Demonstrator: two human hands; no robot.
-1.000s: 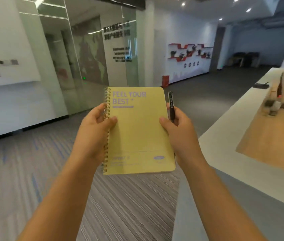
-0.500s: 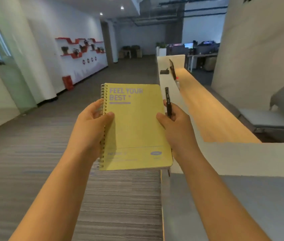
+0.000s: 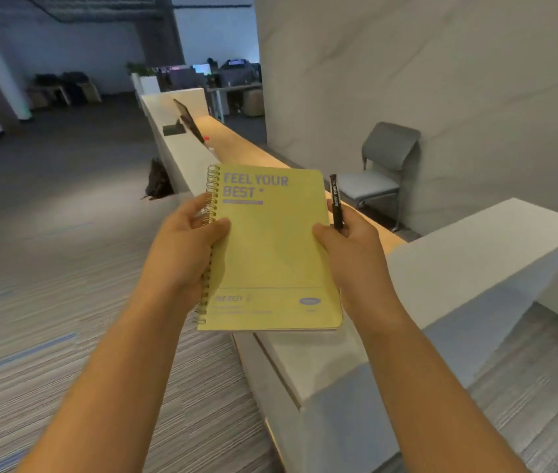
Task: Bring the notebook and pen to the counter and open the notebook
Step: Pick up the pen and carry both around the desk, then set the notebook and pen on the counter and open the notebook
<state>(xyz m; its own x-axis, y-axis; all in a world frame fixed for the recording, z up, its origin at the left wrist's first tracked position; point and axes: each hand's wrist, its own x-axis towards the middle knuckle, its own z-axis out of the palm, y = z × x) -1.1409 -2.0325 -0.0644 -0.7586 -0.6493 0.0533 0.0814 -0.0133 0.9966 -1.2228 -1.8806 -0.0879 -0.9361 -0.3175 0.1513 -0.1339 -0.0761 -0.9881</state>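
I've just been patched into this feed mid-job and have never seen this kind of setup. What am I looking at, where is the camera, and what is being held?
There is no machine here: a person wears one wide-angle camera on the head, looking forward and down at their own bare arms. The left hand grips the spiral edge of a closed yellow notebook. The right hand holds the opposite edge together with a black pen, which stands upright. Below and beyond the notebook runs a long white counter with a wooden desk surface behind it. A grey chair stands by the wall.

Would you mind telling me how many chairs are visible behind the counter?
1. A grey chair stands against the wall behind the counter, right of the notebook. Others may be hidden in the dim, blurred office area beyond.
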